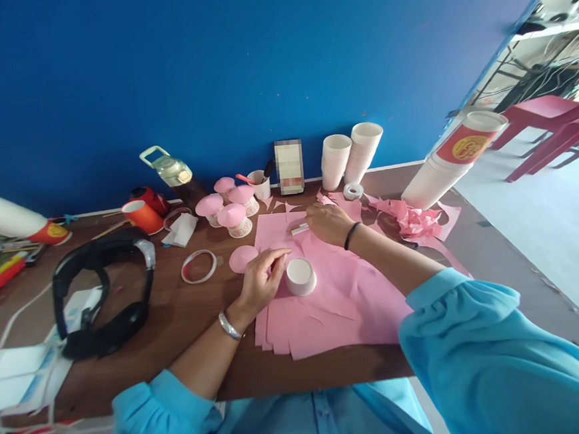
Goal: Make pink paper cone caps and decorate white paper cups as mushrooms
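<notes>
My left hand rests on the pink paper sheets, fingers partly stretched and apart from the thumb, with nothing visible in them. Just right of its fingertips a white paper cup stands upside down. A round pink paper cone lies left of that hand. Farther back, my right hand reaches over the sheets. Its fingers are mostly hidden behind the back of the hand. A small white stick-like object is at its fingertips; whether it is held cannot be made out.
Several cups with pink cone tops stand at back left, near a bottle and a tape ring. Stacked white cups and a tape roll are behind. Crumpled pink scraps lie right; a black headset-like band left.
</notes>
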Available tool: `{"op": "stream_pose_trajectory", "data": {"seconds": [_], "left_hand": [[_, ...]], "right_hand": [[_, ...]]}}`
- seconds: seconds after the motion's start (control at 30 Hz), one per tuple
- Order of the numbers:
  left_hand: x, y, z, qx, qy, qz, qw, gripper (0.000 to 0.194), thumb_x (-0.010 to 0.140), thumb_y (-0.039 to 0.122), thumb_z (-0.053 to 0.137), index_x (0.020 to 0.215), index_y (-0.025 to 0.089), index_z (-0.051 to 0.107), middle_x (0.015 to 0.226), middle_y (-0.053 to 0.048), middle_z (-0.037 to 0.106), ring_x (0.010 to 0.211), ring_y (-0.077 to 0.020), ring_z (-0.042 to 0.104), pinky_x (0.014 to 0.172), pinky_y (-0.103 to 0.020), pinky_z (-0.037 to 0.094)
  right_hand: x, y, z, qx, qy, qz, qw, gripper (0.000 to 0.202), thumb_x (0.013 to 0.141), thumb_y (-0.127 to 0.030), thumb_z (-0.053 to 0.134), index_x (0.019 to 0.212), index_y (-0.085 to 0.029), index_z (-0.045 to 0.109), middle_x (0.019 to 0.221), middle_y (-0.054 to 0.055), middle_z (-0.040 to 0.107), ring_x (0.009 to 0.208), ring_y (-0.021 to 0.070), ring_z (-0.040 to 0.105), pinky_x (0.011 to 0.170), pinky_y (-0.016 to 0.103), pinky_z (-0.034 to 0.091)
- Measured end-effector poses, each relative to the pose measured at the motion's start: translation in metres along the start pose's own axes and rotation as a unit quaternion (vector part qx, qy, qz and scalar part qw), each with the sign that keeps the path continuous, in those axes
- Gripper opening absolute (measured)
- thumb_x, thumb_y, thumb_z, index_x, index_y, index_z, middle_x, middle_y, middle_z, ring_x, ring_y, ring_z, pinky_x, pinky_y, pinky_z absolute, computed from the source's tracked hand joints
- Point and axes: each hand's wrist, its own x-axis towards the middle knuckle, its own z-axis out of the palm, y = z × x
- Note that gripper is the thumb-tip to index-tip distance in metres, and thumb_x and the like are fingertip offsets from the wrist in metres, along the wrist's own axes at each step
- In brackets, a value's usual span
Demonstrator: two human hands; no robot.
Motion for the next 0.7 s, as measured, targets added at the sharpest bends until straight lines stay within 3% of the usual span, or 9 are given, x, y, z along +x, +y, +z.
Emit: {"op": "stream_pose_trajectory", "data": {"seconds": [0.37,0.5,0.57,0.63,0.7], "left_hand": [[0.001,0.001,-0.002,0.015,0.003,-0.008,1.0,0.019,0.101,0.02,0.055,0.111,0.02,0.072,0.1,-0.006,0.08,0.086,-0.016,0.075,0.074,-0.026,0.059],[0.015,0.002,-0.01,0.029,0.023,-0.023,0.999,0.02,0.099,0.026,0.061,0.115,0.02,0.07,0.092,-0.004,0.076,0.075,-0.0136,0.069,0.069,-0.025,0.057],[0.028,0.001,-0.014,0.018,0.026,-0.056,0.998,0.033,0.095,0.034,0.067,0.125,0.02,0.066,0.097,-0.005,0.074,0.07,-0.0123,0.066,0.064,-0.024,0.056],[0.044,0.001,-0.014,-0.025,0.013,-0.091,0.995,0.053,0.09,0.042,0.074,0.136,0.02,0.059,0.109,-0.008,0.073,0.071,-0.0124,0.067,0.061,-0.025,0.056],[0.058,0.001,-0.012,-0.078,-0.022,-0.116,0.99,0.057,0.088,0.046,0.076,0.136,0.021,0.061,0.107,-0.008,0.073,0.07,-0.0128,0.067,0.059,-0.024,0.055]], "right_hand": [[-0.005,-0.009,0.001,0.04,0.062,0.024,0.997,0.038,0.099,-0.007,0.037,0.104,-0.005,0.075,0.104,0.022,0.074,0.102,0.0313,0.065,0.09,0.042,0.044],[-0.02,-0.008,-0.009,0.098,0.125,0.061,0.985,0.039,0.104,-0.014,0.036,0.122,-0.012,0.071,0.114,0.017,0.074,0.102,0.0261,0.066,0.089,0.037,0.047],[-0.027,-0.007,-0.01,0.236,0.163,0.05,0.957,0.036,0.106,-0.024,0.042,0.129,-0.016,0.069,0.112,0.012,0.075,0.092,0.0211,0.068,0.081,0.033,0.05],[-0.031,-0.006,-0.005,0.417,0.173,0.026,0.892,0.035,0.104,-0.036,0.051,0.123,-0.017,0.073,0.094,0.007,0.075,0.07,0.0158,0.065,0.065,0.028,0.05],[-0.033,-0.007,0.002,0.532,0.159,0.019,0.831,0.037,0.099,-0.045,0.058,0.112,-0.016,0.077,0.074,0.002,0.068,0.055,0.0117,0.056,0.054,0.026,0.045]]}}
